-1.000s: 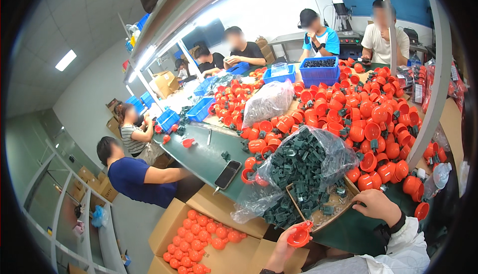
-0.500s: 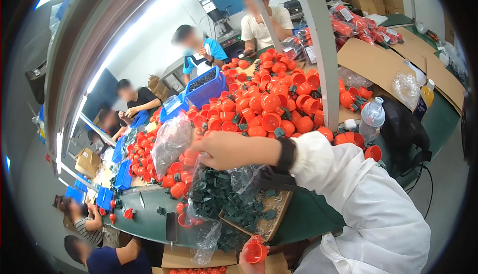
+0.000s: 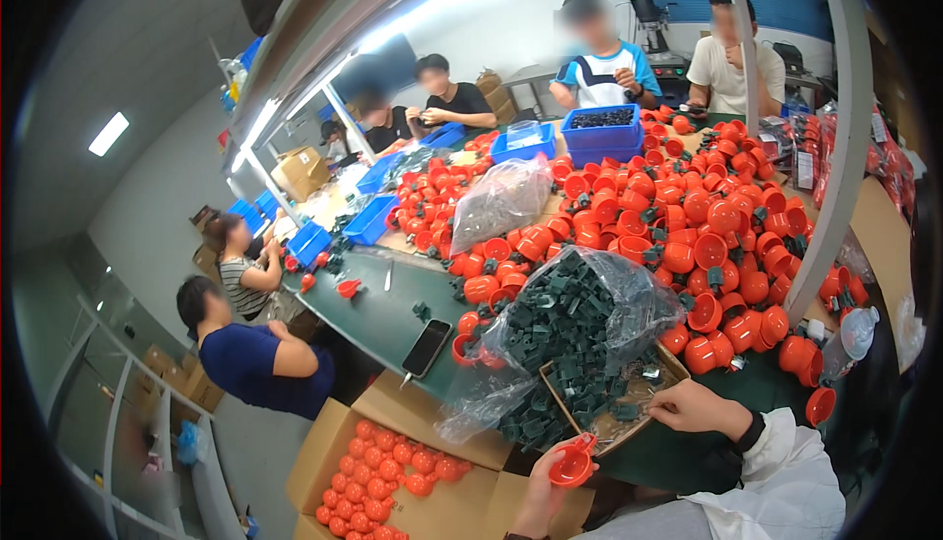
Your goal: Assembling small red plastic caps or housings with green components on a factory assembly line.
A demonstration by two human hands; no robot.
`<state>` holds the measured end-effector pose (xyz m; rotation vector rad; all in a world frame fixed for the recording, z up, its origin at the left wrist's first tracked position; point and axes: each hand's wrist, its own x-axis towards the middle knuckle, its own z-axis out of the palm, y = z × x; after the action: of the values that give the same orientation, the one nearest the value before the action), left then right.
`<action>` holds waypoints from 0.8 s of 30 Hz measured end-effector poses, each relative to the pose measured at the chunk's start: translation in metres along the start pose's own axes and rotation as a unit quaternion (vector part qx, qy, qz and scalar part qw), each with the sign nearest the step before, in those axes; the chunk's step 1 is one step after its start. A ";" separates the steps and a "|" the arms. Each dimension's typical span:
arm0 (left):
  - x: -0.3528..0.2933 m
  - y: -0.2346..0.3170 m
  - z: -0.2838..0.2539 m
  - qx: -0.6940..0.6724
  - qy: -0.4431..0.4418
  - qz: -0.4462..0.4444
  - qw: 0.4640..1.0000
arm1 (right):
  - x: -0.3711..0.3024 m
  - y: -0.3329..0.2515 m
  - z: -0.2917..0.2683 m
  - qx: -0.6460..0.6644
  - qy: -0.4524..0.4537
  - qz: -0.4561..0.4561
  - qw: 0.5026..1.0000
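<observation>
In my left hand (image 3: 540, 497), low in the picture, is a red plastic cup-shaped part (image 3: 573, 465) with a small tab, its hollow side facing up. My right hand (image 3: 699, 410) is at the right side of a shallow cardboard tray (image 3: 560, 400), thumb and fingertips pinched together; whatever they hold is too small to make out. Small thin pieces (image 3: 640, 390) lie in the tray. Dark green plastic clips (image 3: 560, 319) spill over the tray from an open clear plastic bag (image 3: 640, 290) just beyond it.
A big heap of red cups (image 3: 722, 216) covers the table beyond. A phone (image 3: 427, 348) lies near the edge. Below stands an open carton (image 3: 324, 442) of red round parts. A metal post (image 3: 840, 128) rises at right, near a plastic bottle (image 3: 850, 339). Several people work around.
My right hand has come back from over the red heap to the cardboard tray. The view has swung left, bringing the carton into sight. My left hand still holds the red cup.
</observation>
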<state>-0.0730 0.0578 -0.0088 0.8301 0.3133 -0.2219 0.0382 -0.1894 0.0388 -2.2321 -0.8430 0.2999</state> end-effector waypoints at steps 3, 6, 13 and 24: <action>0.004 -0.002 0.002 -0.028 -0.006 0.001 1.000 | 0.005 -0.004 -0.010 -0.043 -0.019 -0.009 0.999; 0.005 -0.003 0.001 -0.026 -0.015 -0.001 1.000 | 0.015 -0.015 -0.020 -0.137 -0.050 0.003 0.989; 0.004 -0.004 0.008 -0.021 0.002 0.022 1.000 | 0.060 -0.011 0.013 -0.184 -0.096 0.006 0.978; 0.003 -0.003 0.009 0.020 0.021 0.040 0.999 | 0.055 -0.017 0.010 -0.138 -0.107 -0.018 0.984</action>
<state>-0.0696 0.0485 -0.0059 0.8856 0.3157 -0.1353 0.0679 -0.1393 0.0455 -2.4672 -1.0958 0.4355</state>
